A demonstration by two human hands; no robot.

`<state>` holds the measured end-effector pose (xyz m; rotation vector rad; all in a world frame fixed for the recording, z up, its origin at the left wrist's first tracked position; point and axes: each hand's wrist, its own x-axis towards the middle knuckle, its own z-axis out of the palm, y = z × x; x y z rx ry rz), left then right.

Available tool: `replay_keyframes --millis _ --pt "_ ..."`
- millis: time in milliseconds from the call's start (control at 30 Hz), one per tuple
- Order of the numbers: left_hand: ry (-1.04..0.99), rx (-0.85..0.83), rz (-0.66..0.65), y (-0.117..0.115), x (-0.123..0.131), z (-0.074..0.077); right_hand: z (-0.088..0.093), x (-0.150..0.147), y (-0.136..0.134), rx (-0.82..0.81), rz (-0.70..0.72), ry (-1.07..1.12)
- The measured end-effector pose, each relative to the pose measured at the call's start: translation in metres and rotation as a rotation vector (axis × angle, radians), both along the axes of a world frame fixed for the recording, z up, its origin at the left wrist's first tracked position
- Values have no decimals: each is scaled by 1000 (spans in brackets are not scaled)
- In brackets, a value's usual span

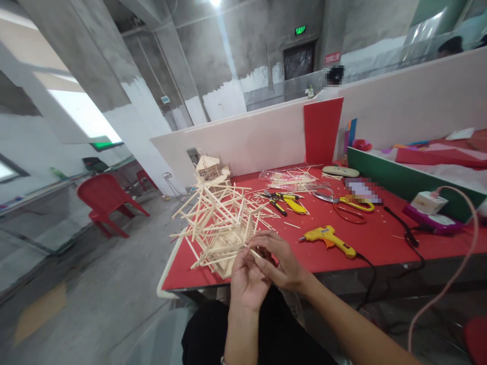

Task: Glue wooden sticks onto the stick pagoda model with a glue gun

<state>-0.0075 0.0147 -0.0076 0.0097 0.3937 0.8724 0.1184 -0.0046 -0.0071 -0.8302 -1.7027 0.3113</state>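
My left hand (pixel 249 278) is turned palm up in front of a model frame of thin wooden sticks (pixel 224 223), its fingers curled closed. My right hand (pixel 279 257) meets it from the right, fingertips and thumb pinched together. Between the fingers of both hands shows the pale end of a short wooden stick (pixel 256 254); the rest of it is hidden. The model stands at the left front of the red table, just beyond my fingertips, and I cannot tell whether the stick touches it.
On the red table (pixel 266 274) lie a yellow hot glue gun (pixel 329 240), scissors (pixel 352 204), pliers (pixel 279 202), loose sticks (pixel 292 177) and a pale case (pixel 340 171). A small wooden pavilion (pixel 209 170) stands behind. A purple power strip (pixel 431 220) and cables sit right. A red chair (pixel 108 200) stands left.
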Motion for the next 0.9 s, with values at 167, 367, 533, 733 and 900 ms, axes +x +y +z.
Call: replay_keyframes --millis 167,367,533,733,900 --pt "4 -7 -1 -1 0 2 -1 0 0 0 -1 -2" --pt "3 -16 -7 -2 0 4 1 0 0 -14 17 4" --pt "-11 -16 -5 -2 1 4 -2 0 1 -10 17 15" --pt "-9 -14 16 -5 2 3 -7 -1 0 -27 14 23" --pt "2 -27 46 -7 4 4 -10 -1 -1 -30 18 11"
